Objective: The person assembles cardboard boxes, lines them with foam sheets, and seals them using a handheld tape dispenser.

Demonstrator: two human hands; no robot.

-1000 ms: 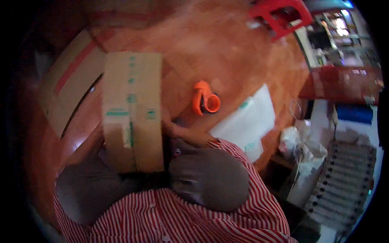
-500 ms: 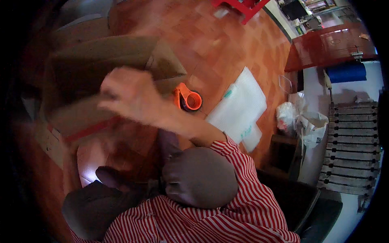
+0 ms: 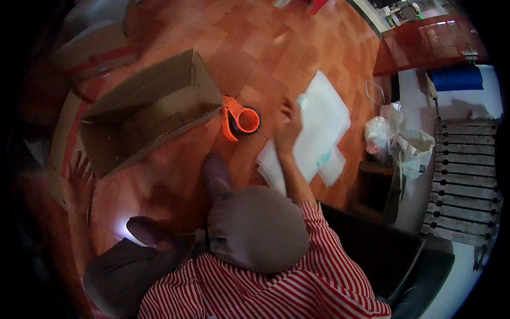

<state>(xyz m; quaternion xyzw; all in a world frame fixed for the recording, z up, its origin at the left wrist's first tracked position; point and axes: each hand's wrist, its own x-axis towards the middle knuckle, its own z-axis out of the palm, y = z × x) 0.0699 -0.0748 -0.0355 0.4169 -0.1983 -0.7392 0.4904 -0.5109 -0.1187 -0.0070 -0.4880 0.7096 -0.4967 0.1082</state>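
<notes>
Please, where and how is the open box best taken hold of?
Probably by the middle of the box's near rim, coming from the near side and pinching the wall from inside and outside. The open mouth faces up, this edge is thin, and the orange tool sits close to the right corner.

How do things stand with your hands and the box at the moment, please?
Left hand spread, beside open box, touch unclear. Right hand at left edge of white wrap, contact unclear. Orange dispenser close by box's right corner.
</notes>
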